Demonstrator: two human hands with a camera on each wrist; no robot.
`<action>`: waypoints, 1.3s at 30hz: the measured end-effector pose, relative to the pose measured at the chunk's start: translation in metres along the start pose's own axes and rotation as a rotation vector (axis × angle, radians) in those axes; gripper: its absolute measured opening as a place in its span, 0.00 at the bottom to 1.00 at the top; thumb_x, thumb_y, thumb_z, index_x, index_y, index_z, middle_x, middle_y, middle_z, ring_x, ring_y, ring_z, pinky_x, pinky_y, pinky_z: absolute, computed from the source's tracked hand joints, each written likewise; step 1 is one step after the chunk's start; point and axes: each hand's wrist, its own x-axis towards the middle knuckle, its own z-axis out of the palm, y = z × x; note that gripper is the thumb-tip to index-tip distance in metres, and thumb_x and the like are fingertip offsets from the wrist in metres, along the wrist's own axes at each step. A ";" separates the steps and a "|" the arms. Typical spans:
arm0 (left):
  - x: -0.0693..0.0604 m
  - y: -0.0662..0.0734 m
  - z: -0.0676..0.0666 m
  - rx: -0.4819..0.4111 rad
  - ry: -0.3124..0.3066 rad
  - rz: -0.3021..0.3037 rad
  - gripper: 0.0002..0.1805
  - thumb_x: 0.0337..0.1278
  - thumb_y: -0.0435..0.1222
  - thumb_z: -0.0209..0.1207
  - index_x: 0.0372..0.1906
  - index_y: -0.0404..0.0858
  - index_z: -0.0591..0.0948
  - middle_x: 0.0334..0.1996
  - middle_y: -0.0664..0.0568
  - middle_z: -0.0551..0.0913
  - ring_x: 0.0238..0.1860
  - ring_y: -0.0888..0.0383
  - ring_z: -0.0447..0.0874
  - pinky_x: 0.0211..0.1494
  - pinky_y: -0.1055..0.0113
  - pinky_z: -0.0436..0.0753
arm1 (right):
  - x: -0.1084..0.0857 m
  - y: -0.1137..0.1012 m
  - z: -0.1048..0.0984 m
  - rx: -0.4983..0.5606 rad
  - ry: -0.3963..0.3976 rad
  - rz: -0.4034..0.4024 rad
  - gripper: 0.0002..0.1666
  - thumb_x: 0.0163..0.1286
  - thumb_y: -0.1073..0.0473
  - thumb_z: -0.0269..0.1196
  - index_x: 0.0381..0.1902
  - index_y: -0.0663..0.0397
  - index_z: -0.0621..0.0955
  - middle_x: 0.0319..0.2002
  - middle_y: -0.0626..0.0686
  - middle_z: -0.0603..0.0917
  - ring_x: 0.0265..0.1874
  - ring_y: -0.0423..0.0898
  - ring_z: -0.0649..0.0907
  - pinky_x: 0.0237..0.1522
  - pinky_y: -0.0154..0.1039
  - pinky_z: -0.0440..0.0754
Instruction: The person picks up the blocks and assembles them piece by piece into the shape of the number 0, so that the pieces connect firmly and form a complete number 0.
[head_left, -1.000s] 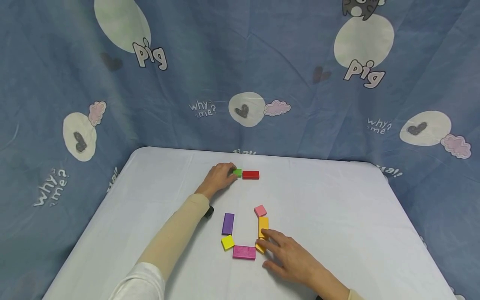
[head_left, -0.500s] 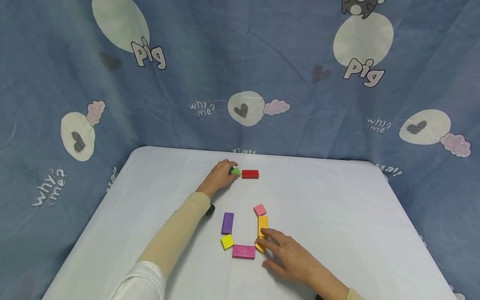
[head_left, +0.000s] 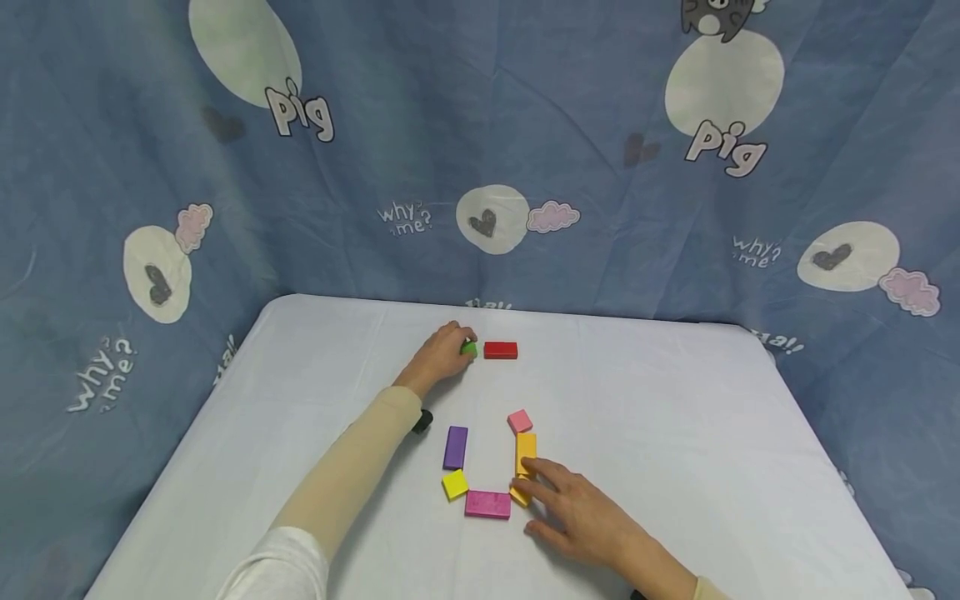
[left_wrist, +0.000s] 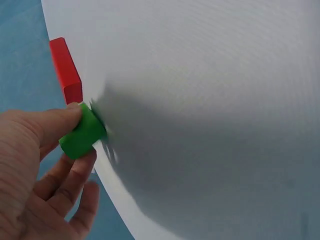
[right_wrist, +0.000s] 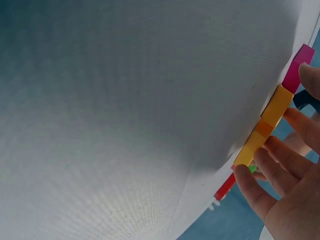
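At the far side of the table, my left hand [head_left: 442, 352] pinches a green block [left_wrist: 85, 134] between thumb and fingers. Just right of it, a small gap apart, lies a red block [head_left: 500, 350]. My right hand [head_left: 585, 512] has its fingers extended by the long orange block [head_left: 526, 452] and the short orange block [head_left: 521, 492], fingertips at their edge. Left of these lies a magenta block [head_left: 487, 504], then a yellow block [head_left: 455, 484] and a purple block [head_left: 455, 447]. A pink block [head_left: 520, 421] sits at the orange block's far end.
A white table [head_left: 660, 400] with rounded corners bears the blocks. Behind it hangs a blue printed curtain [head_left: 600, 167]. The left forearm [head_left: 348, 467] reaches across the table, left of the purple and yellow blocks.
The green block, in my left hand, has shifted slightly left, away from the red block, and turned a little. My right hand and the other blocks have stayed put.
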 end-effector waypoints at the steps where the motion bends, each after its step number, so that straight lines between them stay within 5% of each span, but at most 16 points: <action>1: 0.000 0.000 0.000 0.008 0.004 0.002 0.14 0.60 0.34 0.63 0.51 0.36 0.83 0.43 0.46 0.80 0.43 0.53 0.78 0.52 0.57 0.78 | 0.000 0.000 0.000 -0.001 -0.005 0.003 0.32 0.68 0.43 0.63 0.68 0.41 0.72 0.69 0.53 0.66 0.65 0.51 0.70 0.57 0.51 0.76; 5: -0.002 0.000 -0.004 0.017 0.032 -0.001 0.11 0.57 0.34 0.65 0.46 0.37 0.85 0.39 0.48 0.84 0.40 0.53 0.81 0.48 0.56 0.79 | 0.000 -0.001 0.000 -0.004 -0.011 0.011 0.32 0.68 0.43 0.63 0.68 0.41 0.72 0.69 0.53 0.66 0.65 0.51 0.70 0.57 0.51 0.76; 14: -0.012 -0.004 -0.013 -0.126 0.030 -0.072 0.12 0.55 0.38 0.68 0.43 0.38 0.85 0.37 0.51 0.84 0.43 0.53 0.78 0.50 0.58 0.77 | 0.000 0.000 0.001 -0.004 -0.011 0.005 0.32 0.68 0.42 0.63 0.68 0.41 0.72 0.69 0.53 0.66 0.65 0.51 0.70 0.58 0.51 0.76; 23: -0.024 0.002 -0.026 -0.289 -0.015 -0.022 0.15 0.54 0.39 0.70 0.45 0.37 0.86 0.37 0.53 0.85 0.40 0.55 0.80 0.46 0.59 0.77 | 0.000 -0.001 0.000 0.000 -0.007 0.001 0.32 0.68 0.42 0.63 0.68 0.41 0.72 0.69 0.53 0.66 0.66 0.51 0.70 0.58 0.51 0.75; 39: -0.048 0.013 -0.034 -0.324 -0.154 0.095 0.11 0.52 0.38 0.71 0.41 0.40 0.86 0.32 0.59 0.85 0.36 0.62 0.82 0.51 0.58 0.75 | -0.001 -0.001 0.000 0.004 0.026 -0.013 0.32 0.68 0.43 0.63 0.67 0.42 0.73 0.69 0.53 0.66 0.65 0.51 0.70 0.57 0.51 0.76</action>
